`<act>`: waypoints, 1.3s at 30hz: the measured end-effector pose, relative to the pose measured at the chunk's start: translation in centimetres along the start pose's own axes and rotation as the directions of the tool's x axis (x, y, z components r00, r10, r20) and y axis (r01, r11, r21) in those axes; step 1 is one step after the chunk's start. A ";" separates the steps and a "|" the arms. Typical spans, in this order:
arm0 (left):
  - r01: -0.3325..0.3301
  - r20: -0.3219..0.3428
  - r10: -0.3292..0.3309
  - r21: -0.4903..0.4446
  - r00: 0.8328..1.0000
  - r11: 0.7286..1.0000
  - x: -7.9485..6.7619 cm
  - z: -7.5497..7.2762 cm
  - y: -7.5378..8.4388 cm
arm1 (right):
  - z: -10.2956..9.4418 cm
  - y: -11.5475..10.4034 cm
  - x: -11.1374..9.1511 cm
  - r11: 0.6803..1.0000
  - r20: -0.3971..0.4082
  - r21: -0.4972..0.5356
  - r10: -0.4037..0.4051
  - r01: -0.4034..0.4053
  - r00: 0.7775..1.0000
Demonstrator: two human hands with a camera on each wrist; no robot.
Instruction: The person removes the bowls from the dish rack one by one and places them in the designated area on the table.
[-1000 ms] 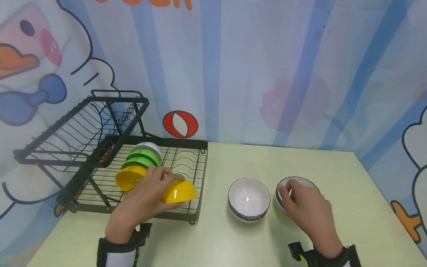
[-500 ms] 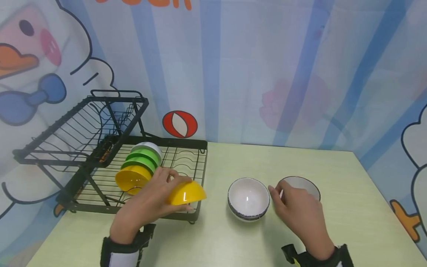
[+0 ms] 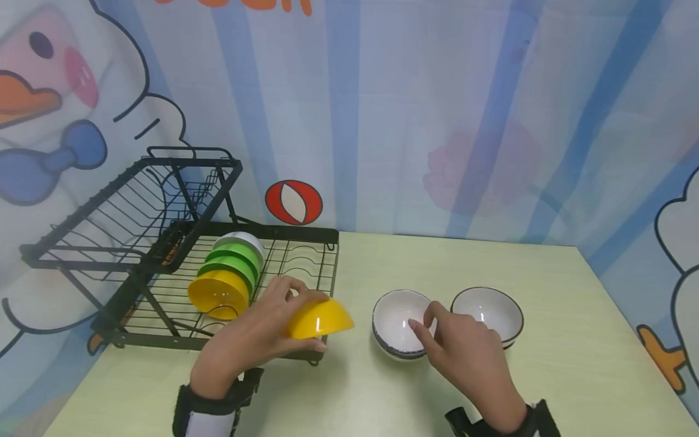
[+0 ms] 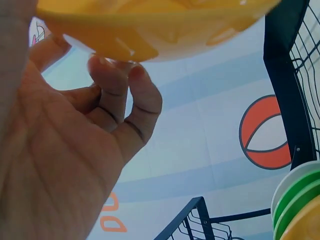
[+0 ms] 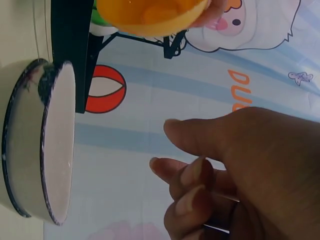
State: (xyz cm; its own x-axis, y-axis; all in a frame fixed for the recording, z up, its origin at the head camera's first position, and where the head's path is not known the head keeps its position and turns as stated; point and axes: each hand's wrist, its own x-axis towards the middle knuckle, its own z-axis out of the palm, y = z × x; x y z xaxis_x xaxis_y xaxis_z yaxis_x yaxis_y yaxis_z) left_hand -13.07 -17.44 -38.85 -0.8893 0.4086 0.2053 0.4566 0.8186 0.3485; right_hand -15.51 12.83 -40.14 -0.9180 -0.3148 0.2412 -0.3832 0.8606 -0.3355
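Observation:
My left hand point(image 3: 259, 334) pinches a yellow bowl point(image 3: 322, 318) at the right front of the dish rack, with the bowl tilted and lifted clear of the rack. In the left wrist view, fingertips meet the yellow bowl point(image 4: 155, 37) from outside. My right hand point(image 3: 469, 358) holds nothing, its fingers loosely bent above the front of two white, dark-rimmed bowls. One white bowl point(image 3: 394, 312) stands left of that hand; the other white bowl point(image 3: 488, 308) stands behind it. Two dark rims show close together on the white bowls point(image 5: 60, 150) in the right wrist view.
A black two-tier dish rack point(image 3: 333, 273) stands at the left. Along its lower tier lean a yellow bowl point(image 3: 217, 294), green bowls point(image 3: 232, 258) and a white bowl point(image 3: 246, 237) in a row. A printed curtain point(image 3: 382, 121) hangs behind the table point(image 3: 573, 340).
My left hand has moved right with the yellow bowl, away from the racked bowls. My right hand has moved left from the right white bowl toward the left one.

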 end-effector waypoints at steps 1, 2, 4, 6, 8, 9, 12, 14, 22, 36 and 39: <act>0.005 0.007 -0.005 -0.005 1.000 1.000 0.0 0.0 0.1 | 0.1 -0.2 0.0 1.000 0.010 0.003 -0.003 0.003 1.000; 0.012 0.017 -0.011 -0.013 1.000 1.000 0.0 0.0 0.2 | 0.2 -0.4 0.0 1.000 0.022 0.006 -0.005 0.005 1.000; 0.029 0.040 -0.028 -0.022 0.999 0.999 0.1 0.1 0.4 | 0.4 -0.7 0.0 1.000 0.047 0.020 -0.008 0.007 0.999; 0.038 0.060 -0.036 -0.034 0.998 0.999 0.1 0.2 0.5 | 0.5 -1.0 -0.1 0.999 0.072 0.036 -0.009 0.006 0.997; 0.034 0.065 -0.031 -0.034 0.997 0.999 0.2 0.2 0.7 | 0.6 -1.4 -0.2 0.999 0.093 0.046 -0.007 0.003 0.996; 0.031 0.066 -0.029 -0.031 0.997 0.999 0.2 0.2 0.8 | 0.6 -1.5 -0.2 0.999 0.100 0.048 -0.008 0.003 0.995; 0.006 0.058 -0.004 -0.027 0.998 1.000 0.2 0.3 0.9 | 0.7 -1.9 -0.3 0.999 0.109 0.048 -0.023 0.018 0.994; -0.008 0.051 0.009 -0.021 0.999 1.000 0.3 0.4 1.0 | 0.9 -2.1 -0.4 0.998 0.105 0.047 -0.045 0.040 0.993; -0.049 0.048 0.051 -0.045 0.998 0.998 0.4 0.5 1.5 | 1.4 -2.8 -0.6 0.991 0.088 0.023 -0.133 0.132 0.987; -0.027 0.131 0.047 -0.157 0.990 0.987 0.4 0.6 2.3 | 1.7 -3.5 -0.7 0.983 0.091 0.001 -0.185 0.186 0.978; -0.029 0.146 0.056 -0.178 0.988 0.984 0.4 0.6 2.4 | 1.7 -3.6 -0.7 0.981 0.101 0.004 -0.193 0.193 0.976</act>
State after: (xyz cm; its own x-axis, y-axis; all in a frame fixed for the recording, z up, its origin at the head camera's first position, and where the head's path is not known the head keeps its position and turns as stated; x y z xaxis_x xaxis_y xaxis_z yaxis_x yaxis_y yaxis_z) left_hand -12.40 -15.05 -38.52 -0.8566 0.5083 0.0886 0.4797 0.7214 0.4995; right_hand -13.65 9.26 -40.61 -0.8325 -0.5136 0.2079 -0.5538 0.7817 -0.2866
